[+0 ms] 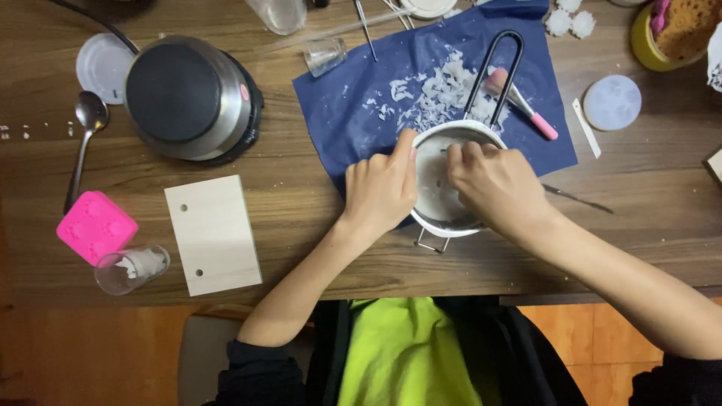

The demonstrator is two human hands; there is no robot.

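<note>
On the blue sheet point(353, 128), right at its near edge, sits the pot point(436, 188) — small, metal, white inside, w/ a black loop handle point(498, 68) pointing away from me. Both my hands are on it. Left hand point(380, 188) wraps the pot's left rim, fingers curled round the wall, thumb up along the edge; so closed on the pot. Right hand point(496, 184) comes over the right side, fingertips bent down inside the bowl, touching the white inner surface. Can't tell if it's pinching anything in there; knuckles hide that.

Behind the pot, white flakes point(444, 90) lie scattered on the sheet, thickest near the handle. A brush point(523, 104) w/ a pink grip lies across the sheet just right of the handle. A thin metal tool point(579, 198) lies on the table point(316, 225) right of my right wrist.

Left side of the table: a round hot plate point(188, 98), w/ a white lid point(104, 66) and a spoon point(84, 143) beside it. Nearer me, a pale wood board point(213, 234) w/ two holes, a pink mold point(96, 227) and a clear cup point(131, 268) on its side just beside the mold. A small glass point(325, 55) lies tipped at the sheet's far left corner. Far right: a pale round disc point(612, 102), a white stick point(586, 127) next to it, a yellow bowl point(648, 45) at the edge.
</note>
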